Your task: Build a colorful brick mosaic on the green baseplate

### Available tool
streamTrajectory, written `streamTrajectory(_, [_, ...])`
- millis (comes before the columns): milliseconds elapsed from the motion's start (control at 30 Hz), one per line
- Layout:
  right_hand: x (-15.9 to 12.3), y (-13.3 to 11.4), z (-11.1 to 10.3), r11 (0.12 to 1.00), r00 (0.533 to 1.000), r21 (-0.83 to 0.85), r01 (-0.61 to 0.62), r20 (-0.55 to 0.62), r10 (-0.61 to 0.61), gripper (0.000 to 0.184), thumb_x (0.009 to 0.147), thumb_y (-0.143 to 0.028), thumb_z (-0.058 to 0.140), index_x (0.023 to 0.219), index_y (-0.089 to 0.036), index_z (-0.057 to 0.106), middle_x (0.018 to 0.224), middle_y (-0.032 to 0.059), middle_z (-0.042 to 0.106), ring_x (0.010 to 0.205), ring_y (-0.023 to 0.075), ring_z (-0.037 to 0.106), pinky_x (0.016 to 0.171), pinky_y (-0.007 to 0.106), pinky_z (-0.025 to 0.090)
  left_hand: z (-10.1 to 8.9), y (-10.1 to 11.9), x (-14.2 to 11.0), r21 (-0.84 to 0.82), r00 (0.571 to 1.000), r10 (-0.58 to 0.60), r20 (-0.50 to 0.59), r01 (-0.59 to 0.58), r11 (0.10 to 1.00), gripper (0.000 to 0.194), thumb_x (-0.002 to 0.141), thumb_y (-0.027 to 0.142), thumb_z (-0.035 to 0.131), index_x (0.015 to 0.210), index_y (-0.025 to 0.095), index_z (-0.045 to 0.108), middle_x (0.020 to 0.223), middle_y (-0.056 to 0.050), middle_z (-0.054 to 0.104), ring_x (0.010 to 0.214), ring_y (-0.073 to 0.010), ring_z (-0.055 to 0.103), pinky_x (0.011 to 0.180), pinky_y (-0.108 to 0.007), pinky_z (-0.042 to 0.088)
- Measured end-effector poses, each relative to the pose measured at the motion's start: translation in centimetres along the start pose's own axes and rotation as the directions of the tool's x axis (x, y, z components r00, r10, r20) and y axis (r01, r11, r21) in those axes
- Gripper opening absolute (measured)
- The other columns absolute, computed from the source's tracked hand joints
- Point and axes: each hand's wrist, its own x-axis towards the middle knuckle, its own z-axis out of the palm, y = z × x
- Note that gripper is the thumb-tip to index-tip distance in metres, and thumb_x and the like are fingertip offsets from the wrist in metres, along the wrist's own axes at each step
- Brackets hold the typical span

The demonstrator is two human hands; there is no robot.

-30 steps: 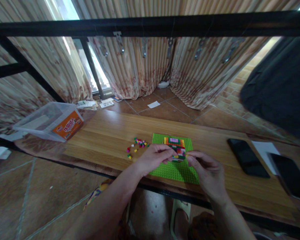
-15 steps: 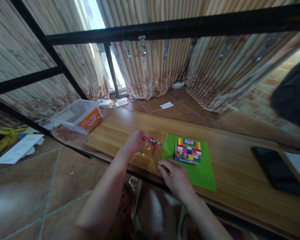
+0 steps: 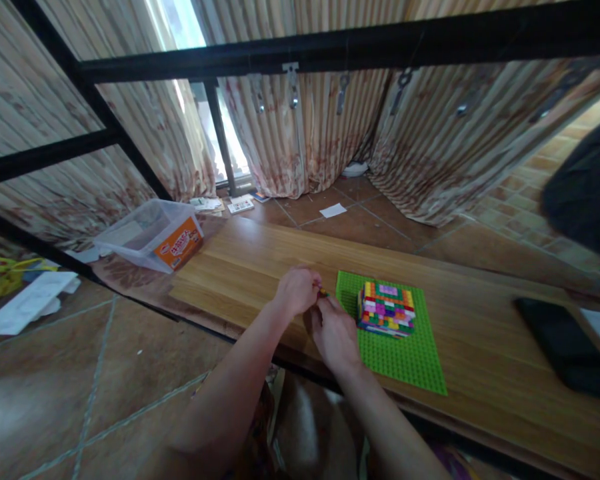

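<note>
My left hand (image 3: 298, 291) is closed, its bent fingertips meeting those of my right hand over the wooden bench. My right hand (image 3: 334, 332) is closed too, thumb and fingers drawn together. A few small coloured toy bricks (image 3: 323, 292) show right at the fingertips; whether they are gripped or lie just behind, I cannot tell. The hands cover the rest of that spot. Right of them, a block built of many-coloured toy bricks (image 3: 386, 310) stands on a green studded baseplate (image 3: 405, 370).
A clear plastic box (image 3: 140, 233) with an orange label stands at the bench's left end. Toward the right end of the wooden bench (image 3: 480, 333) lies a dark phone-like slab (image 3: 565, 343). A black metal frame (image 3: 360, 59) crosses in front of the curtains.
My left hand has moved right and my right hand up and away from the baseplate's edge, so they now meet. The loose bricks seen between them are now mostly covered.
</note>
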Motion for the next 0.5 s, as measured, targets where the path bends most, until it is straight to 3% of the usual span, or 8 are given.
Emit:
streamTrajectory(300, [-1.0, -0.5, -1.8, 0.992, 1.000, 0.123, 0.005, 0.000, -0.005, 0.022, 0.094, -0.010, 0.051, 0.090, -0.019, 0.071, 0.093, 0.0079, 0.071, 0.085, 0.0211, 0.068, 0.077, 0.030, 0.051, 0.4, 0.7, 0.6, 0.019, 0.999, -0.026, -0.040, 0.027, 0.999, 0.022, 0.086, 0.013, 0.055, 0.083, 0.016, 0.077, 0.091, -0.010, 0.072, 0.094, -0.0213, 0.065, 0.092, -0.033, 0.050])
streamTrajectory(400, [-1.2, -0.3, -2.7, 0.979, 0.997, 0.204, -0.002, -0.072, 0.017, 0.022, 0.094, -0.011, 0.052, 0.089, -0.020, 0.071, 0.093, 0.0069, 0.072, 0.085, 0.0199, 0.068, 0.077, 0.029, 0.051, 0.0, 0.8, 0.6, -0.085, 0.995, -0.016, -0.094, 0.008, 0.996, 0.021, 0.088, 0.016, 0.055, 0.084, 0.016, 0.076, 0.090, -0.008, 0.073, 0.088, -0.0196, 0.065, 0.086, -0.031, 0.050])
streamTrajectory(500, [-1.3, 0.1, -4.0, 0.957, 0.975, 0.292, 0.010, -0.214, 0.055, 0.021, 0.096, -0.016, 0.052, 0.092, -0.021, 0.072, 0.090, 0.0061, 0.073, 0.082, 0.0190, 0.069, 0.076, 0.029, 0.052, -0.9, 1.3, 0.0, -0.321, 0.993, 0.052, -0.107, -0.084, 0.943, 0.021, 0.089, 0.022, 0.055, 0.084, 0.017, 0.075, 0.084, -0.005, 0.073, 0.080, -0.0170, 0.065, 0.078, -0.028, 0.049])
